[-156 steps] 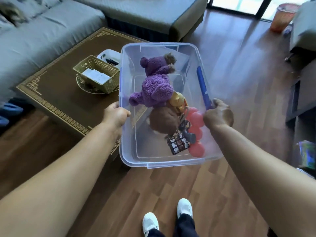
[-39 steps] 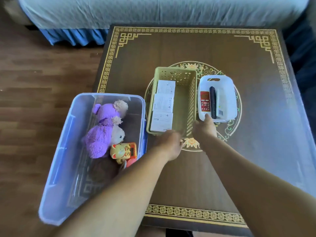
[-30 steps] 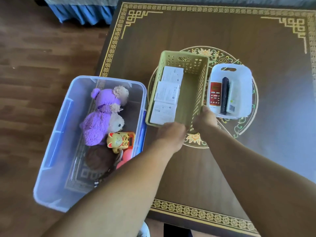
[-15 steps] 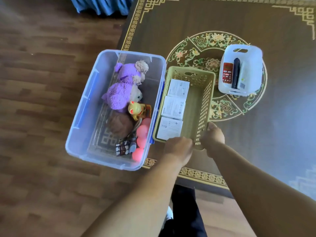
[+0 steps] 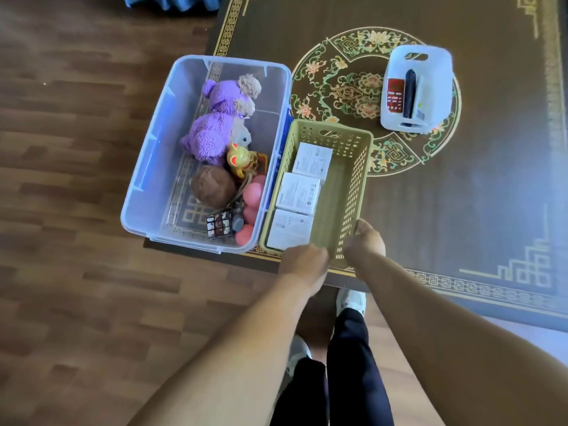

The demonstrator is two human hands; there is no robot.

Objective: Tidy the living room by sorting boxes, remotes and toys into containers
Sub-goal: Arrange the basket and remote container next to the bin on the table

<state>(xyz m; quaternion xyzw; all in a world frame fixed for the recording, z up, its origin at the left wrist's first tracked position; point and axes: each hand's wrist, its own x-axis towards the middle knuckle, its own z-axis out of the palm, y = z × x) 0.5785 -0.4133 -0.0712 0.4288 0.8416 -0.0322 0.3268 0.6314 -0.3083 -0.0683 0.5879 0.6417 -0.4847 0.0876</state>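
Right at the near edge of the dark brown patterned table (image 5: 461,210), the olive-green perforated plastic basket (image 5: 341,192) holds three white boxes (image 5: 296,193) in a row. Both hands grip its near end: the left hand (image 5: 302,264) curls over the near rim, the right hand (image 5: 365,245) clasps the near right corner. Touching its left side sits the clear plastic tub (image 5: 153,167) of plush toys (image 5: 215,130) and pink balls (image 5: 253,195). Farther right, well apart, stands the small white caddy (image 5: 436,87) with remotes (image 5: 402,98).
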